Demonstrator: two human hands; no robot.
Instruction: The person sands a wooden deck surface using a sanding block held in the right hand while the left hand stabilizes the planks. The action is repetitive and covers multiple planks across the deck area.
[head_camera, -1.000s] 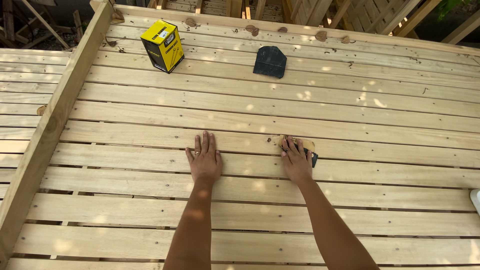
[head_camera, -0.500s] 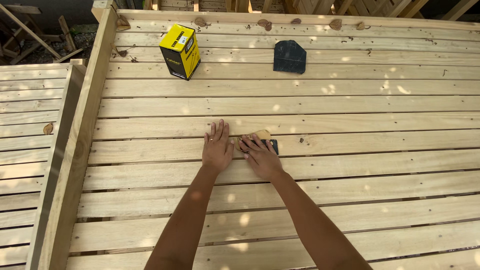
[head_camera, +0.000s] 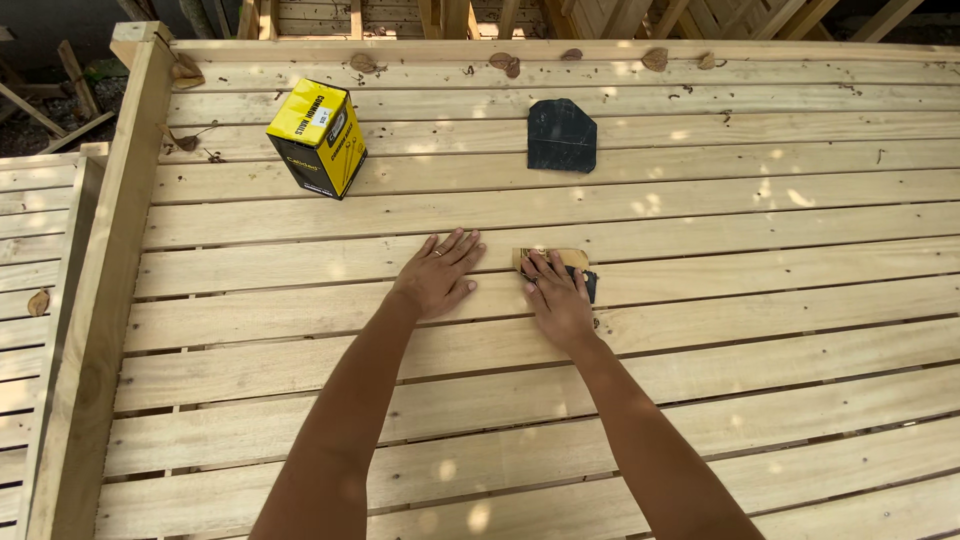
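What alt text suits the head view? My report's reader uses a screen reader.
Two bare hands press on pale wooden slats: left hand flat, right hand on a sanding block. Beyond lie a yellow box and a dark sheet.

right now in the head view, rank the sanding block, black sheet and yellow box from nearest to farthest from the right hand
1. Sanding block, under the right hand.
2. Black sheet, straight ahead up the planks.
3. Yellow box, far left, beyond the left hand.
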